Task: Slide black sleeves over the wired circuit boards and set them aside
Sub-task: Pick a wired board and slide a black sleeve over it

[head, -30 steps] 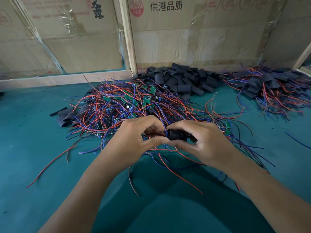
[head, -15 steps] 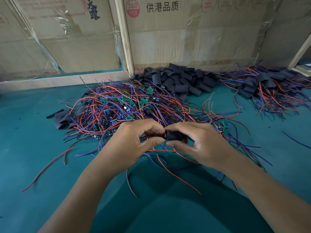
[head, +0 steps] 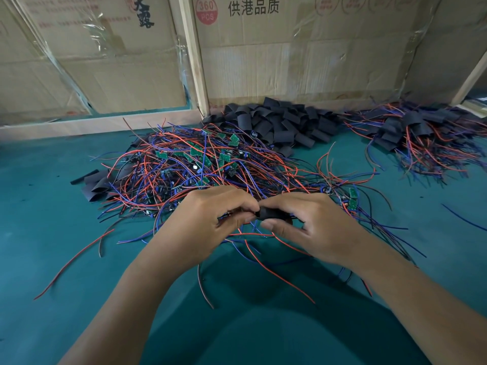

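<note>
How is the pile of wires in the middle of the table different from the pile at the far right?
The middle pile shows bare green circuit boards among its wires; the far right pile shows black sleeves instead, with no bare boards that I can make out. The middle pile lies just beyond both hands; the right pile lies further back, near the cardboard wall. The middle pile spreads wider. Both hold red and blue wires and rest on the green table.

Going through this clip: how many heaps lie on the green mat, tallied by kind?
Unsleeved wired boards heap: 1
Loose black sleeve heaps: 2, a large one at the back and a small one at the left
Sleeved boards heap: 1
Total: 4
Single pieces are too many to count.
</note>
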Demonstrator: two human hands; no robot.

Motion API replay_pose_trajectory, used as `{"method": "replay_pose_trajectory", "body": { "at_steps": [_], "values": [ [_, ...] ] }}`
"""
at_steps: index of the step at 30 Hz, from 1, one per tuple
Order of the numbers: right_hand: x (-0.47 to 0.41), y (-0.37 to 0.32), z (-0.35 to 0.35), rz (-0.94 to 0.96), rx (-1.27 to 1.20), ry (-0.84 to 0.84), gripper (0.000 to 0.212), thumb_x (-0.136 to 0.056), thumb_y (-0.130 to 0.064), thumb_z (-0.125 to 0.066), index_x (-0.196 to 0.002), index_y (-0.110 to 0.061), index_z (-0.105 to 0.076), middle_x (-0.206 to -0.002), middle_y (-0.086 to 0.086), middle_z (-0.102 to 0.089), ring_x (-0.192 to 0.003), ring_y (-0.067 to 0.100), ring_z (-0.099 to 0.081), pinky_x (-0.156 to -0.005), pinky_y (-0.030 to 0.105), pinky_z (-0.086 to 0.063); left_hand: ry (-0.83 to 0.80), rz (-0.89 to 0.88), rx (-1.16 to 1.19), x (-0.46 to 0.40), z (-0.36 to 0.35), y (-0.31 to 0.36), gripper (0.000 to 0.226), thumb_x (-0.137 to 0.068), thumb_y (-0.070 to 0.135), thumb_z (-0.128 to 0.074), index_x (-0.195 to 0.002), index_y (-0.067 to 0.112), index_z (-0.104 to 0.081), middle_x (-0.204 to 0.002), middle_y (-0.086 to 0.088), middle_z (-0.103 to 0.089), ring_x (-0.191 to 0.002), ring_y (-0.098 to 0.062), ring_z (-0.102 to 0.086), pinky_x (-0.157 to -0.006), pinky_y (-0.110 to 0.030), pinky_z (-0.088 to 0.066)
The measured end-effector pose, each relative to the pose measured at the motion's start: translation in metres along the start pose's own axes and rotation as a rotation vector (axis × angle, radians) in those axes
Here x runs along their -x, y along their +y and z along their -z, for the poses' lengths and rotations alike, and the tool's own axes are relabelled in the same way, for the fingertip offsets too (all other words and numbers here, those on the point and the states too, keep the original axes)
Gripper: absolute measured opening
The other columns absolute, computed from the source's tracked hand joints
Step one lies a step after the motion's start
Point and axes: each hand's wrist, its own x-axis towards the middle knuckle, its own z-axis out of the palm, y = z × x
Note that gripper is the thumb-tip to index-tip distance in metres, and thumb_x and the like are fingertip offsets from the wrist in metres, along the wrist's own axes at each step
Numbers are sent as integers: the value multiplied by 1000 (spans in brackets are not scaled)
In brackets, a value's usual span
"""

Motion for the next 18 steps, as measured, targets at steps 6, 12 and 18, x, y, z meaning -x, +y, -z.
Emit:
{"method": "replay_pose_trajectory", "body": {
  "at_steps": [6,12,18],
  "values": [
    [-1,0,0,-23,5,-22,43,-97,-50,-53,-121,-18,-68,-108,-10,-70,-92,1,-60,-83,21,-49,1,-9,29,1,3,-2,8,-90,6,-71,-97,8,-74,-89,3,-69,-83,-9,-64,-78,-20,-47],
    [-1,-2,0,-24,-8,-12,41,-98,-50,-51,-121,-20,-67,-108,-9,-70,-95,10,-64,-83,32,-50,7,45,169,1,2,-7,16,-89,-1,-71,-98,9,-78,-90,0,-71,-85,-13,-68,-76,-19,-49],
    [-1,-2,0,-23,2,-2,41,-97,-49,-51,-121,-19,-67,-112,-9,-70,-100,8,-64,-88,29,-49,11,124,246,2,0,-9,19,-88,-1,-71,-96,14,-80,-95,7,-72,-92,-11,-69,-81,-13,-45]
  ]
}}
